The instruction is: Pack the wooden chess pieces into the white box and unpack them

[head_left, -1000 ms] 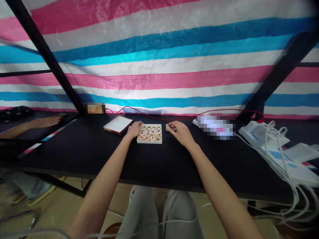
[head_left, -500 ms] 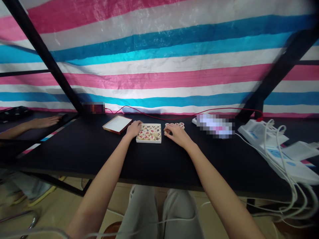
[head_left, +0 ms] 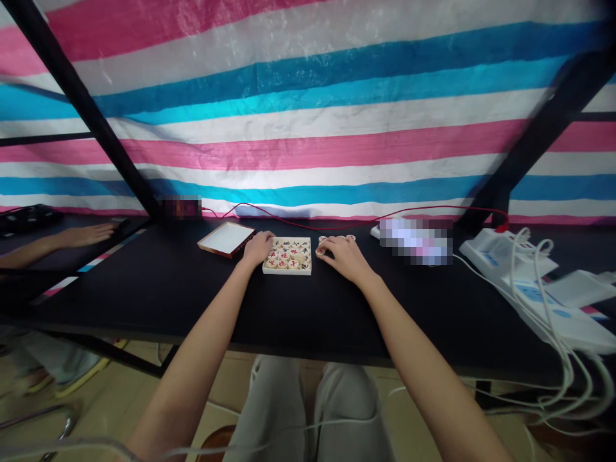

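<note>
A person sits at a black desk [head_left: 308, 308]; the left hand [head_left: 258, 247] steadies a box [head_left: 287, 256] of small discs; the right hand [head_left: 341, 255] pinches a loose disc [head_left: 319, 251] beside it; discs look light, hard, smooth; best held by the rim.

The near half of the black tabletop [head_left: 298, 308] lies bare between both forearms and out to either side, giving broad room. Farther back the way narrows: a tray of game pieces [head_left: 287, 256] sits centre, an open lid [head_left: 226, 239] just left of it, loose pieces [head_left: 337, 239] to its right. White power strips and cables [head_left: 529, 276] crowd the right end; slanted black frame bars [head_left: 81, 109] close off the far corners.
</note>
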A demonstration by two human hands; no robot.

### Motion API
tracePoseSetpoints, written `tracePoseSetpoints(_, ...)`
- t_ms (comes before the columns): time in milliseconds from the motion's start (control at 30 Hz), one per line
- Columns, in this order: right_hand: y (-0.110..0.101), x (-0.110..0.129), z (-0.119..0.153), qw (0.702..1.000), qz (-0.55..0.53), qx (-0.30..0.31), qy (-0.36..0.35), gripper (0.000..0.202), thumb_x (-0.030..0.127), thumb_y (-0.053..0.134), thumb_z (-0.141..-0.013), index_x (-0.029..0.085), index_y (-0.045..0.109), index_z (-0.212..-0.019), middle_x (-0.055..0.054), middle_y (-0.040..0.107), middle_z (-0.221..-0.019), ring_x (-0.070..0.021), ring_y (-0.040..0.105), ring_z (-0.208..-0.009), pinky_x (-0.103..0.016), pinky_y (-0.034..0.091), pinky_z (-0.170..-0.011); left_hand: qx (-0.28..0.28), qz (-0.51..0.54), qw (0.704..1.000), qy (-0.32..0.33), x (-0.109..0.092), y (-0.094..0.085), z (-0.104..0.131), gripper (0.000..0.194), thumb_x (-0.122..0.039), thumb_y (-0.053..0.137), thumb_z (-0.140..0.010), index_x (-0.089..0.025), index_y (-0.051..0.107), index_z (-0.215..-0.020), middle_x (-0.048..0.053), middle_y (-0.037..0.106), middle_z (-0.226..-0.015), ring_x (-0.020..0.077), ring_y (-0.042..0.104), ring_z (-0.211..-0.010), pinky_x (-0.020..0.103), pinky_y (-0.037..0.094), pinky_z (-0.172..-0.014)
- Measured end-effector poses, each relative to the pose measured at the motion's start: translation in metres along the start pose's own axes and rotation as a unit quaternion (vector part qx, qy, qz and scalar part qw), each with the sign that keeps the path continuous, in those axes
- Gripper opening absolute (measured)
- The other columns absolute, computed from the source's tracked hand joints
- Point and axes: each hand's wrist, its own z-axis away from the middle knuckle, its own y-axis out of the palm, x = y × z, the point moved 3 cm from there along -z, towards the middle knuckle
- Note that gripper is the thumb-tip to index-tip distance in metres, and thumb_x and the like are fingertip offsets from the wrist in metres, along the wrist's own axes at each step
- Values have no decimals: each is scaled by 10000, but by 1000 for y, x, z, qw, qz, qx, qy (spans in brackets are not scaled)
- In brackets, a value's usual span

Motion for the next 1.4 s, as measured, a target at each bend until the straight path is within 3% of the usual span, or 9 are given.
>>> tracePoseSetpoints(467, 0, -6, 0, 1000, 14, 9, 21, 147, 295, 529, -854, 202, 635, -814, -52, 624, -969, -203, 499, -904, -330, 284, -757, 5, -7, 1000, 0, 1, 0, 0, 329, -294, 340, -852, -233, 607, -1034, 57, 627, -1084, 219, 570, -990, 322, 434, -861)
tracePoseSetpoints(733, -10, 21, -4, 996, -69, -47, 25, 299, 402, 396, -911, 228, 629, -979, -49, 621, -1031, -199, 494, -948, -345, 280, -792, -5, -2, 1000, 20, 3, 6, -3, 348, -264, 312, -857, -223, 606, -1040, 73, 605, -1104, 222, 561, -1007, 337, 429, -869)
tracePoseSetpoints(1033, 2, 41, -5, 997, -60, -47, -1, 320, 457, 437, -876, 221, 646, -820, -49, 631, -1016, -222, 473, -956, -403, 234, -839, -7, -2, 1000, 28, 2, 7, -4, 341, -262, 312, -858, -224, 606, -1026, 68, 598, -1093, 220, 560, -1004, 344, 425, -878)
tracePoseSetpoints(1233, -12, 28, -7, 994, -66, -69, 49, 268, 419, 454, -881, 233, 647, -889, -46, 635, -1005, -210, 490, -922, -356, 277, -744, -5, -3, 1000, 23, 3, 7, -5, 337, -273, 317, -858, -229, 603, -1030, 66, 597, -1081, 214, 564, -972, 339, 427, -864)
tracePoseSetpoints(1400, -23, 4, -2, 991, 26, -81, 102, 207, 335, 501, -861, 224, 668, -913, -83, 618, -1006, -241, 467, -924, -352, 281, -693, -3, -5, 1000, 17, 3, 6, -3, 339, -269, 324, -856, -228, 603, -1044, 61, 594, -1099, 207, 554, -996, 323, 423, -876)
